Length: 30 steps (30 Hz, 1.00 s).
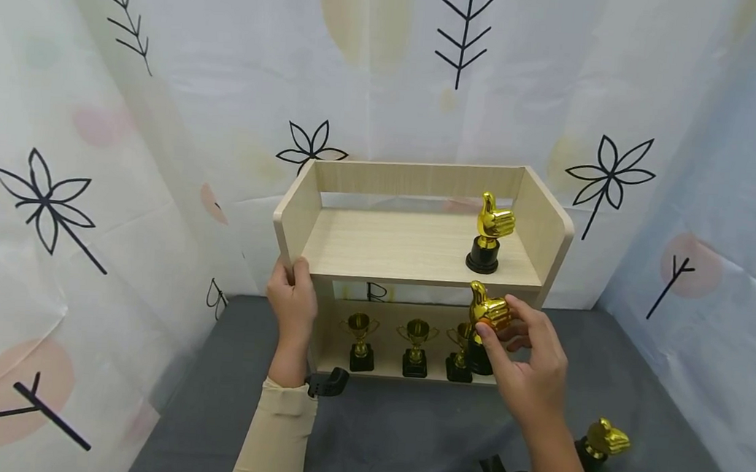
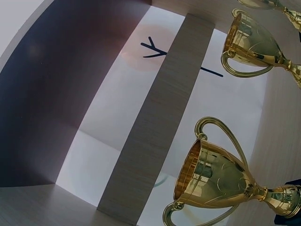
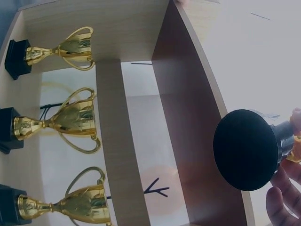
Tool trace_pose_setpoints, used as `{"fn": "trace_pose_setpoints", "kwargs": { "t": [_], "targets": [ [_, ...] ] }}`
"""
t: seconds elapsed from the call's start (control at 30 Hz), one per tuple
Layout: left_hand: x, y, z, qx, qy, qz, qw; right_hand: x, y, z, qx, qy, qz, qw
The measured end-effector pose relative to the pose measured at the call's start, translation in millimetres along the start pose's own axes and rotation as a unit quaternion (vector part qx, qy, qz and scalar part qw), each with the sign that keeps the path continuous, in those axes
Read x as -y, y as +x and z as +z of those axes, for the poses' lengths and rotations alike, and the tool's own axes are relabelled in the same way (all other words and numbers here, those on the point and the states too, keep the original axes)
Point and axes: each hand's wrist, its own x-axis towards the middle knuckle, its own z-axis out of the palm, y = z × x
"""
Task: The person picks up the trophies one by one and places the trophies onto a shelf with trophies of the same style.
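Observation:
In the head view my right hand (image 1: 536, 375) pinches a gold thumbs-up trophy (image 1: 488, 309) by its golden fist, thumb in front. It is upright, just in front of the lower level of a wooden shelf (image 1: 364, 239), overlapping one cup there. The right wrist view shows the round black base (image 3: 245, 149) of the trophy from below. My left hand (image 1: 294, 303) grips the shelf's left side under the upper board, its fingers partly hidden. A matching thumbs-up trophy (image 1: 484, 254) stands at the right of the upper board.
Three gold cup trophies (image 1: 416, 352) on black bases stand in a row on the lower level. Another thumbs-up trophy (image 1: 603, 443) is on the grey tabletop (image 1: 403, 435), right of my right forearm. Patterned cloth (image 1: 400, 113) hangs behind the shelf and along both sides.

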Motion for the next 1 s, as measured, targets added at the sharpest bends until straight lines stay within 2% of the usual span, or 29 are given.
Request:
{"fn": "trace_pose_setpoints", "kwargs": {
  "t": [0.7,1.0],
  "targets": [
    [-4.0,-1.4,-0.3,0.008,0.0,-0.021,0.9998,10.2,17.9,16.9,-0.018,0.038,-0.013,0.999],
    [-2.6,-0.5,-2.3,0.019,0.0,-0.013,0.9997,14.1,25.0,23.6,-0.016,0.042,-0.019,0.9988]
  ]
}}
